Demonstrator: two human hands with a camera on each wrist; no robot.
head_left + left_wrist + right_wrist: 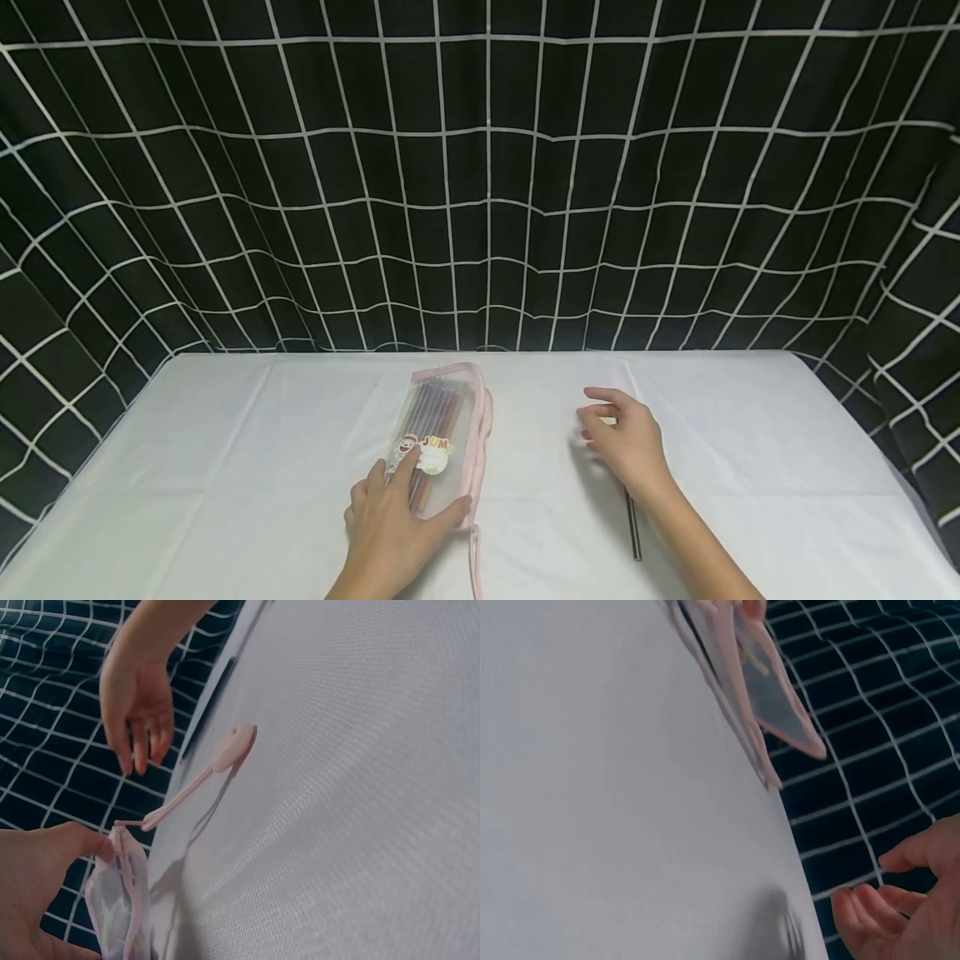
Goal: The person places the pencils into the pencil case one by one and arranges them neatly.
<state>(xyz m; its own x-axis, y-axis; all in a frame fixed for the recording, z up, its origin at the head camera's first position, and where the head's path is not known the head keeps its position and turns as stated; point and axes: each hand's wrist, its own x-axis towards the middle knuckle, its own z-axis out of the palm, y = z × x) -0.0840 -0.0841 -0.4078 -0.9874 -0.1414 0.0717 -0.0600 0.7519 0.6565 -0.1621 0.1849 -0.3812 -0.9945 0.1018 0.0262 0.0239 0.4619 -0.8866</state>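
Observation:
A clear pencil case [454, 433] with pink trim lies left of centre in the head view, several coloured pens inside and a cartoon label on its front. My left hand [397, 521] holds its near end, with the thumb on the pink zip edge and the fingers across the clear side. From that end hangs a pink zip pull [236, 746]. To the right, a slim dark pen-like stick [633, 529] lies on the cloth. Over its far part hovers my right hand [626, 442], fingers loosely bent and nothing held; it hides the stick's middle.
White cloth [225, 467] covers the table. Behind and at both sides hangs a black curtain [517, 175] with a white grid, meeting the table's back edge.

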